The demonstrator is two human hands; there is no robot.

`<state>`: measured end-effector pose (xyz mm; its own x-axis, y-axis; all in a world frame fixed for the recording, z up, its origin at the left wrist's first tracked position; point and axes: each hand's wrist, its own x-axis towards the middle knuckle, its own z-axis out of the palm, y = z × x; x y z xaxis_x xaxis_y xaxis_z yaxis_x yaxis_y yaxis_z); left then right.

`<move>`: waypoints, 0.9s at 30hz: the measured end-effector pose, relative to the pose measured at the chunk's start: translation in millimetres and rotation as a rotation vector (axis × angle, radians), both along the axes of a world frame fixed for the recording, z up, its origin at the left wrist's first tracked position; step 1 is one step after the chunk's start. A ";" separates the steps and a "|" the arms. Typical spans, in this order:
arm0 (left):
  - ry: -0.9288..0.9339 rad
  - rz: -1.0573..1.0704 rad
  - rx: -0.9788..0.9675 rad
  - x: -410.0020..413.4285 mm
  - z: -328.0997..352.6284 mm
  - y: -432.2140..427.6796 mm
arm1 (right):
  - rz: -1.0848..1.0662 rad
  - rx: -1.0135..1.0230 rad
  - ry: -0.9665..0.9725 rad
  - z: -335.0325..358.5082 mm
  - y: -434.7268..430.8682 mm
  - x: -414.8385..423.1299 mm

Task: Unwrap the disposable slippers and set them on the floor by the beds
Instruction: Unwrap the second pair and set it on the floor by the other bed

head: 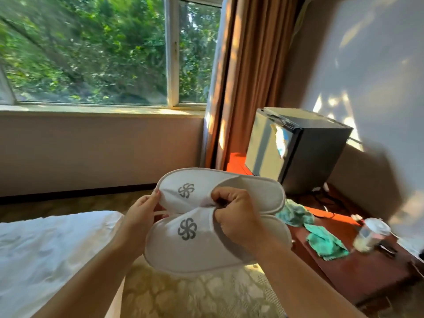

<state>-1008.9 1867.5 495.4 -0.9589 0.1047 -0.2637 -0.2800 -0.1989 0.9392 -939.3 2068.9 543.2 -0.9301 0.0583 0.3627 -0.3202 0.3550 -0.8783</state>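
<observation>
I hold both slippers (195,226) mid-air above the carpet (195,294): left hand (140,216) fingers pinching the far one's rim, right hand (236,216) fingers pinching the uppers. Bed (46,249) edge left, counter (355,271) right.

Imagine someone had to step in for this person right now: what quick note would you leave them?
Left hand: pinching the toe edge of the upper slipper.
Right hand: gripping both slippers where their straps meet, fingers curled on the lower slipper.
Where: the pair is held in the air, side by side, over the carpet, between the bed and the low wooden table.
Done: no wrapper visible on them; they look unwrapped.
Left: pull the two apart and set them on the floor by the bed.
</observation>
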 end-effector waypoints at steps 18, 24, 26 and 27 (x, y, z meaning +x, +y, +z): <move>0.025 0.112 0.075 -332.3 10.1 -58.7 | 0.174 0.244 0.149 40.6 -41.2 -337.2; 0.006 0.198 0.062 -419.9 7.2 -64.6 | 0.218 0.240 0.171 36.1 -44.4 -433.1; 0.019 0.206 0.034 -451.6 7.3 -68.6 | 0.273 0.233 0.182 33.5 -43.1 -470.3; 0.032 0.211 0.022 -466.5 8.1 -70.8 | 0.313 0.235 0.183 33.3 -42.0 -490.6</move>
